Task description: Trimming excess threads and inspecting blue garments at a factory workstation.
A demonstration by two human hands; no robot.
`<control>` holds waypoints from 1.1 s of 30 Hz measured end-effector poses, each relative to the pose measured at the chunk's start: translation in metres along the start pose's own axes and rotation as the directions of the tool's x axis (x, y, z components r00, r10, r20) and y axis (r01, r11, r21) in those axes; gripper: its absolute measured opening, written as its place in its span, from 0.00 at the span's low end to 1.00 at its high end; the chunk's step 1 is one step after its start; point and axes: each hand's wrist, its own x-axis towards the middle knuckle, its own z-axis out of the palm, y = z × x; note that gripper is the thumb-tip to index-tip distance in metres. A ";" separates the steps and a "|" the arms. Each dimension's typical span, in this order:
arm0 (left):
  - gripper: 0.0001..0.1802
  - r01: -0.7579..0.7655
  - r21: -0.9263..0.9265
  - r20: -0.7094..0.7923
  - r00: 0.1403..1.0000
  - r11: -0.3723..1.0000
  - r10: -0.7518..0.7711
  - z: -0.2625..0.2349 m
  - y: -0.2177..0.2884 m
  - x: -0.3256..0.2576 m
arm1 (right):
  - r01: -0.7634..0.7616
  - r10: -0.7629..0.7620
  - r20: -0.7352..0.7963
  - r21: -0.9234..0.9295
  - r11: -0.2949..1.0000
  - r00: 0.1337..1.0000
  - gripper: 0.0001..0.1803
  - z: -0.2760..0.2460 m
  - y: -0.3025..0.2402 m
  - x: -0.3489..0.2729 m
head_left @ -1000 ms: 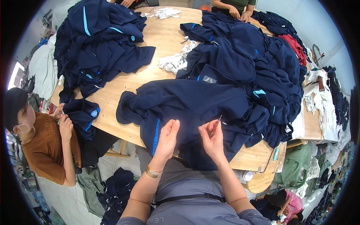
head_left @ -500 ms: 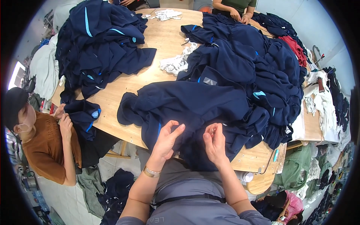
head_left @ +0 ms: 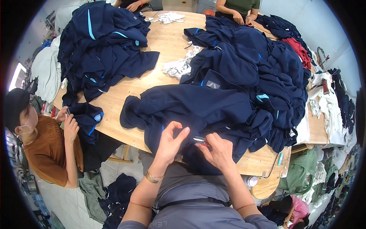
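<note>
In my right hand (head_left: 220,151) is a small pair of thread snips (head_left: 198,139), its metal blades pointing left toward my other hand and a bit of red showing by the fingers. My left hand (head_left: 170,140) is closed in a loose pinch, thumb near the curled forefinger; whatever it may hold is too fine to see. Both hands are over a dark navy garment (head_left: 190,100) spread along the near table edge. That garment has a blue strip near my left hand, and part of it hangs over the edge in front of me.
Navy clothes form a large heap (head_left: 282,72) at right and another pile (head_left: 103,49) at far left. White scraps (head_left: 177,66) lie on the wooden table (head_left: 131,86) between them. A co-worker (head_left: 49,141) at left handles a navy piece. Other people sit across the table.
My right hand has turned inward, and the snips' blades now show between my hands. My left hand has hardly moved.
</note>
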 end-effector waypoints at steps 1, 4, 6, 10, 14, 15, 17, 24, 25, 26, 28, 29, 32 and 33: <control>0.10 -0.013 0.041 -0.006 1.000 0.999 0.014 0.001 0.001 0.000 | 0.000 0.000 -0.001 -0.001 1.000 1.000 0.16 -0.001 0.000 0.000; 0.10 -0.035 0.077 -0.002 0.999 0.996 0.035 0.002 0.000 0.000 | 0.021 -0.021 -0.006 -0.039 0.999 1.000 0.15 -0.004 0.000 0.002; 0.10 -0.044 0.073 0.006 0.999 0.996 0.044 0.002 0.001 0.000 | 0.056 -0.057 -0.019 -0.061 0.997 0.998 0.15 -0.005 0.001 0.003; 0.10 -0.067 0.114 -0.008 0.998 0.991 0.069 0.002 0.003 0.000 | 0.081 -0.083 -0.015 -0.111 0.991 0.996 0.16 -0.008 0.001 0.004; 0.10 -0.083 0.112 -0.025 0.996 0.990 0.086 0.003 0.006 0.000 | 0.079 -0.081 -0.014 -0.103 0.992 0.997 0.16 -0.008 0.002 0.003; 0.10 -0.083 0.112 -0.024 0.996 0.990 0.086 0.003 0.007 0.000 | 0.073 -0.075 -0.016 -0.102 0.992 0.997 0.16 -0.008 0.002 0.003; 0.10 -0.094 0.125 -0.014 0.995 0.988 0.097 0.004 0.007 0.000 | 0.068 -0.070 -0.018 -0.082 0.994 0.997 0.16 -0.008 0.002 0.003; 0.10 -0.082 0.155 -0.001 0.997 0.985 0.083 0.004 0.007 0.000 | 0.096 -0.097 -0.013 -0.069 0.993 0.995 0.16 -0.009 0.003 0.005; 0.10 -0.083 0.167 0.006 0.997 0.983 0.083 0.003 0.006 0.000 | 0.096 -0.097 -0.014 -0.069 0.993 0.995 0.16 -0.008 0.005 0.004; 0.10 -0.084 0.178 0.013 0.996 0.980 0.083 0.003 0.006 0.001 | 0.107 -0.109 -0.024 -0.057 0.993 0.994 0.15 -0.006 0.006 0.004; 0.10 -0.082 0.147 0.013 0.997 0.986 0.081 0.003 0.004 0.001 | 0.118 -0.120 -0.033 -0.046 0.992 0.992 0.15 -0.005 0.007 0.003; 0.10 -0.081 0.116 0.014 0.997 0.990 0.080 0.003 0.004 0.002 | 0.103 -0.104 -0.035 -0.017 0.995 0.994 0.15 -0.005 0.008 0.002; 0.10 -0.078 0.141 0.000 0.997 0.987 0.079 0.003 0.007 0.002 | 0.079 -0.079 -0.024 0.022 0.997 0.997 0.14 -0.008 0.005 0.003; 0.10 -0.079 0.140 0.001 0.997 0.987 0.079 0.003 0.007 0.002 | 0.068 -0.067 -0.010 0.022 0.997 0.998 0.14 -0.010 0.003 0.003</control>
